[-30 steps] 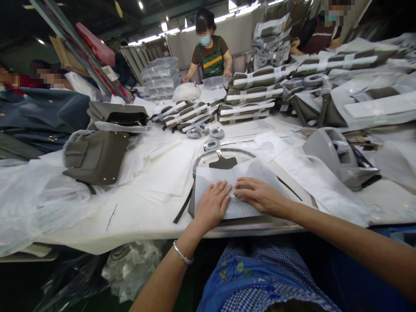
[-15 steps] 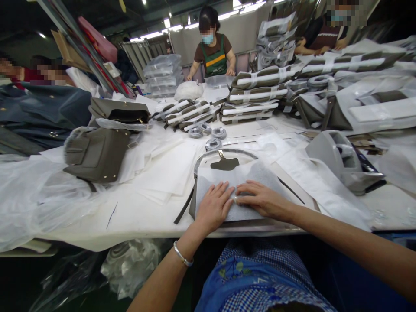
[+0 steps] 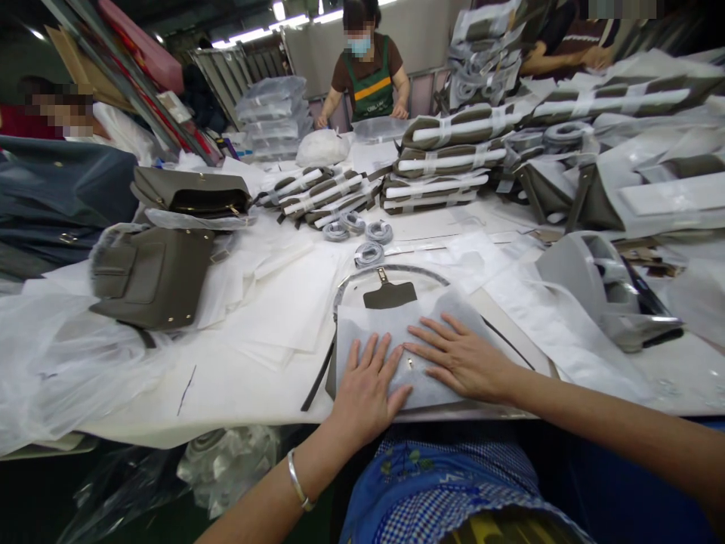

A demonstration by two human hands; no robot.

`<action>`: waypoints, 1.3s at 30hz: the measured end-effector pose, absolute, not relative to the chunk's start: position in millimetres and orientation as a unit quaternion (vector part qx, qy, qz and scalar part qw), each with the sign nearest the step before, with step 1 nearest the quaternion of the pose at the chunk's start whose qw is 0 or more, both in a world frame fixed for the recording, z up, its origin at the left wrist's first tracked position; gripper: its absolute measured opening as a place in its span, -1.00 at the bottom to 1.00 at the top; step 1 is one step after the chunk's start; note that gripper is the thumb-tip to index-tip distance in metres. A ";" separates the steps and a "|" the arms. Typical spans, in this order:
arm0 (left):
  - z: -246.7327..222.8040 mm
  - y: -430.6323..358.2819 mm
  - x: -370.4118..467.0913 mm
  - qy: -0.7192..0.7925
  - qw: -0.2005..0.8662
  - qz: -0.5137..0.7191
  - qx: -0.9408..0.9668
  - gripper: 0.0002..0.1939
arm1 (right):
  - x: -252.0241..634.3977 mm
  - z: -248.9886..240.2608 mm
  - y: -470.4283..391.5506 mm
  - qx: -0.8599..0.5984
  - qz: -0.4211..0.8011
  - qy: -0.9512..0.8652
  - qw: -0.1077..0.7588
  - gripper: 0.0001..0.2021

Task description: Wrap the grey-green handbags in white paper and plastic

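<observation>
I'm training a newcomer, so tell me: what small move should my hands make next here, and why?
Perhaps lift your right hand and fold the dark tab toward the small metal piece: your left hand rests on the pale sheet, that piece shows between the hands, and the tab lies uncovered beyond the sheet's far edge.

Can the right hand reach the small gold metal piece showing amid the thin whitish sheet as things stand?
Probably yes: the right hand rests spread on the sheet just beside the gold piece, and neither hand covers it.
</observation>
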State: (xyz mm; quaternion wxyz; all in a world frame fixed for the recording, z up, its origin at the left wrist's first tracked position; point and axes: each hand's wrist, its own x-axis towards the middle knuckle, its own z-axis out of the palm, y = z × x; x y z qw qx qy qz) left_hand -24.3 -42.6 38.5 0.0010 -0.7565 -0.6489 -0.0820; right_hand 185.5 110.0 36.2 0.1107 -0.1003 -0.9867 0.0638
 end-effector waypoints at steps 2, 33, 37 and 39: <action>35.3 -49.7 -21.2 -0.663 0.008 -0.088 -0.743 -0.34 | 187.9 37.0 110.8 -0.091 0.070 -0.987 0.110 -0.42; 53.4 13.9 -63.3 -0.693 0.028 -0.092 -0.714 -0.58 | 164.1 20.8 167.8 -0.151 0.100 -0.977 0.116 -0.51; 52.9 27.5 -65.2 -0.709 -0.022 -0.105 -0.697 -0.55 | 155.8 27.4 177.9 -0.169 0.113 -0.973 0.110 -0.58; 52.8 27.1 -68.9 -0.713 -0.032 -0.106 -0.693 -0.55 | 153.4 31.2 181.3 -0.174 0.115 -0.973 0.101 -0.62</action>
